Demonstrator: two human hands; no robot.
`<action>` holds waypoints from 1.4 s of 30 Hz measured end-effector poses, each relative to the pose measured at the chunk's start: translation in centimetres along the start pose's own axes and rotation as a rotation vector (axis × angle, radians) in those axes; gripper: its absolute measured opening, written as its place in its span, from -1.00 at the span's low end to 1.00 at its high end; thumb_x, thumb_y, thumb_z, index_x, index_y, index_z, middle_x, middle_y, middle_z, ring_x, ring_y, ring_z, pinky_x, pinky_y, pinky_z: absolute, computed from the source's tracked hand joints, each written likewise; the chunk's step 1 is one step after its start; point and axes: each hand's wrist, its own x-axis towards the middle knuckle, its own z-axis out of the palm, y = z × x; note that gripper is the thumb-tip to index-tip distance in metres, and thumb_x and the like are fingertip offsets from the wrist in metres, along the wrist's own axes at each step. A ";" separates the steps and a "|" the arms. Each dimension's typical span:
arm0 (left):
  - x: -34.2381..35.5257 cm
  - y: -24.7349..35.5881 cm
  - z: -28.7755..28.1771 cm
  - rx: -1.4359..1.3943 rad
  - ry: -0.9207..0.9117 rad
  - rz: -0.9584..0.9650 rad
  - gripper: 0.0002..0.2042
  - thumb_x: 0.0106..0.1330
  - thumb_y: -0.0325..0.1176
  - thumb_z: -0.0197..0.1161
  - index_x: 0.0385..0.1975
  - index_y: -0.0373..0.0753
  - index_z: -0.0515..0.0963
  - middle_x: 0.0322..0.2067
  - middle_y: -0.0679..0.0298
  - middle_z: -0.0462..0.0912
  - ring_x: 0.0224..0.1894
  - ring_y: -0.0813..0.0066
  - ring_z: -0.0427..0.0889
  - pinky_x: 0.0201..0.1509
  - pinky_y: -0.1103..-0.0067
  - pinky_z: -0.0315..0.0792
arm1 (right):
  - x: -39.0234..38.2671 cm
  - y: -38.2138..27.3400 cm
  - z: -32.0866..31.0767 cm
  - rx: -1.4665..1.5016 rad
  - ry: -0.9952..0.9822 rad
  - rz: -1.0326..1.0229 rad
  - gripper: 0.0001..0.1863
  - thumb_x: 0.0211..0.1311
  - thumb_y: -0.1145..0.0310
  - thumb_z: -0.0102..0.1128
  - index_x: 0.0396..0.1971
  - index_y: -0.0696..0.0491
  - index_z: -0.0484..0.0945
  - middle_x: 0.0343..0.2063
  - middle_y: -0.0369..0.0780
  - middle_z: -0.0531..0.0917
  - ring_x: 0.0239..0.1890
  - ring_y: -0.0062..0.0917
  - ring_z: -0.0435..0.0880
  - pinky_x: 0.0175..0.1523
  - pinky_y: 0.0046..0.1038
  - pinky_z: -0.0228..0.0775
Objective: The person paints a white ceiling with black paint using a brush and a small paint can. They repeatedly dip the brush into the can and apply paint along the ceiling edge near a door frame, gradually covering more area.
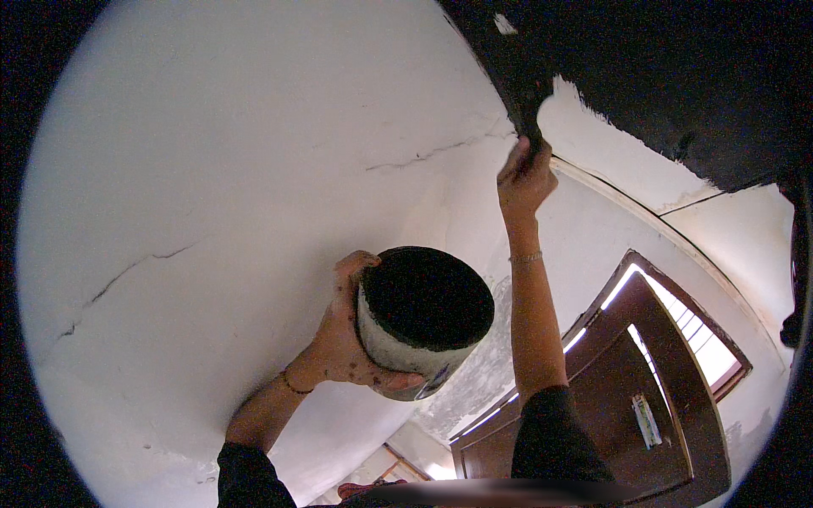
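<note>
My left hand (340, 349), with dark specks on it, is wrapped around the side of a pale round paint can (408, 362). The can is tilted, and its open mouth shows black paint (428, 296). Higher up, my right hand (527, 179) is closed on a dark paintbrush (527, 118) raised to the corner where the white wall (212, 152) meets the ceiling. The brush blends into the black-painted area (652, 76), so its bristles are hard to make out.
An uneven black edge borders a bare white part of the ceiling (610, 140). Thin cracks run across the wall on the left. At the lower right is a brown wooden door (584, 398), with a bright barred opening (699, 330) beside it.
</note>
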 end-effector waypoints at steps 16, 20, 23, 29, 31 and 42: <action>-0.3 0.4 -0.9 -0.044 0.004 -0.045 0.23 -0.46 -0.19 0.71 0.22 -0.05 -0.13 0.13 0.08 0.24 0.24 0.12 0.26 0.32 0.26 0.19 | 0.1 -0.6 0.9 0.026 0.042 0.014 -0.75 0.36 0.27 0.05 -0.44 0.13 0.41 -0.76 -0.13 0.50 -0.75 -0.24 0.54 -0.62 -0.33 0.33; -0.3 0.7 -0.6 -0.099 0.003 -0.072 0.22 -0.45 -0.20 0.72 0.22 -0.04 -0.14 0.12 0.08 0.27 0.22 0.14 0.29 0.32 0.26 0.19 | 3.2 -1.7 2.5 -0.072 0.122 -0.164 -0.79 0.34 0.30 0.08 -0.43 0.12 0.42 -0.77 -0.12 0.51 -0.75 -0.22 0.55 -0.65 -0.32 0.33; -0.1 0.8 -0.5 -0.110 0.020 -0.024 0.22 -0.43 -0.19 0.71 0.22 -0.05 -0.15 0.10 0.07 0.30 0.21 0.13 0.30 0.32 0.26 0.19 | 1.3 -1.3 2.3 -0.125 0.006 0.093 -0.81 0.32 0.33 0.08 -0.44 0.12 0.43 -0.74 -0.08 0.54 -0.73 -0.16 0.56 -0.64 -0.28 0.35; 0.3 0.6 -0.7 -0.062 -0.018 0.016 0.23 -0.42 -0.20 0.71 0.23 -0.06 -0.17 0.12 0.07 0.28 0.23 0.11 0.28 0.33 0.25 0.18 | -0.6 -2.5 1.8 0.013 0.129 0.027 -0.86 0.33 0.36 0.07 -0.36 0.13 0.44 -0.73 -0.13 0.55 -0.76 -0.24 0.54 -0.63 -0.32 0.36; 0.2 0.6 -0.8 -0.039 -0.029 0.022 0.23 -0.42 -0.21 0.71 0.24 -0.07 -0.17 0.13 0.06 0.27 0.23 0.11 0.27 0.33 0.25 0.17 | 0.7 -2.7 2.3 -0.011 0.058 -0.025 -0.89 0.32 0.41 0.09 -0.35 0.13 0.43 -0.72 -0.15 0.55 -0.75 -0.31 0.56 -0.63 -0.38 0.35; -0.1 0.4 -0.8 -0.040 -0.044 -0.061 0.25 -0.45 -0.17 0.71 0.24 -0.08 -0.16 0.13 0.06 0.26 0.23 0.09 0.27 0.33 0.24 0.16 | -1.6 -2.5 1.7 -0.028 0.088 0.119 -0.84 0.34 0.34 0.08 -0.29 0.14 0.49 -0.73 -0.18 0.55 -0.79 -0.40 0.52 -0.65 -0.44 0.31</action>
